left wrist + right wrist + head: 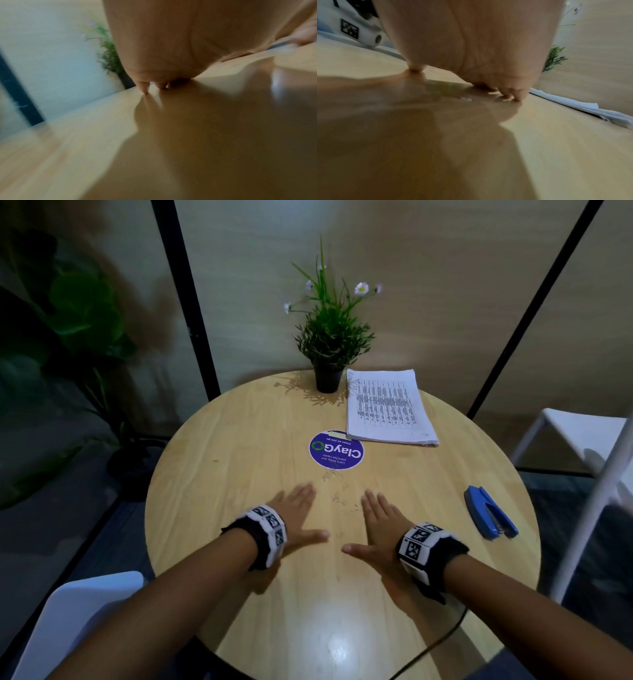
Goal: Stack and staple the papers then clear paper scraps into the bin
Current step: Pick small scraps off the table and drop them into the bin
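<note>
A stack of printed papers lies at the table's far right, and its edge shows in the right wrist view. A blue stapler lies on the right side of the table. Small pale scraps are scattered in the middle, between my hands. My left hand lies flat, palm down, fingers straight, just left of the scraps. My right hand lies flat the same way to their right. Both palms fill the wrist views, left hand and right hand, with fingertips on the wood. No bin is in view.
The round wooden table carries a purple round sticker at its centre and a small potted plant at the back. White chairs stand at the right and near left. A black cable hangs off the near edge.
</note>
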Tool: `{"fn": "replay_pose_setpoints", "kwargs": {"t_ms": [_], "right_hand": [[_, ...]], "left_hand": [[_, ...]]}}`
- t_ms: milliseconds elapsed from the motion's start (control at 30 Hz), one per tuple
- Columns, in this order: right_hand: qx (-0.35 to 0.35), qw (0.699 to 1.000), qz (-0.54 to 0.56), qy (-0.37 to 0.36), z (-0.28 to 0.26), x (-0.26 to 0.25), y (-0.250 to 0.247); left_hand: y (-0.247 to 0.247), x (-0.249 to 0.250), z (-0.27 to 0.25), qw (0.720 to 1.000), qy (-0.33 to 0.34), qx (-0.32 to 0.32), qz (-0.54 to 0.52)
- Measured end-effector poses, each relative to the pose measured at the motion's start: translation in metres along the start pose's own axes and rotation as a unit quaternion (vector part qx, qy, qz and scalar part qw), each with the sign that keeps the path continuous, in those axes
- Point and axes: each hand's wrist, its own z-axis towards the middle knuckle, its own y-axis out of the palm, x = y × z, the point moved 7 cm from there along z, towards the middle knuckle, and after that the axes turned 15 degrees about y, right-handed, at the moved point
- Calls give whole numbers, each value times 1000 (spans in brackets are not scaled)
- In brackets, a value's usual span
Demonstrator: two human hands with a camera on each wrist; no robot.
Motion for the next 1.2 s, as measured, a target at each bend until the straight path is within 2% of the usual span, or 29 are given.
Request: {"fn": "replay_pose_setpoints", "kwargs": {"t_ms": [133,233,300,400,500,567,700,833,900,1033,1200], "right_hand": [[-16,994,-46,-101,-13,-10,6],[-49,990,-9,-133,-19,-3,-2],[-32,992,53,-110,-5,8,-17],[11,994,100,-30,28,30,-40],[7,993,111,48,62,47,-50],[-9,991,121,59,84,49,-53],[2,992,128,8,112,26,-66],[25,994,98,-40,119,-13,-74],[20,993,96,-67,118,-31,-74],[-13,987,106,-123,102,-53,-64],[-44,984,66,-157,52,-39,-45]], "left_hand": [[12,45,4,995,81,-43,48],[2,48,1,995,94,-36,22],[-19,30,4,998,61,10,-5],[-47,-16,17,997,-19,63,-39],[-61,-53,31,995,-66,62,-45],[-65,-68,44,995,-74,55,-38],[-69,-84,73,996,-71,42,-31],[-65,-88,93,998,-65,22,-16],[-66,-80,98,999,-41,12,0],[-63,-48,93,999,21,-6,28],[-40,-14,60,997,69,-43,19]]}}
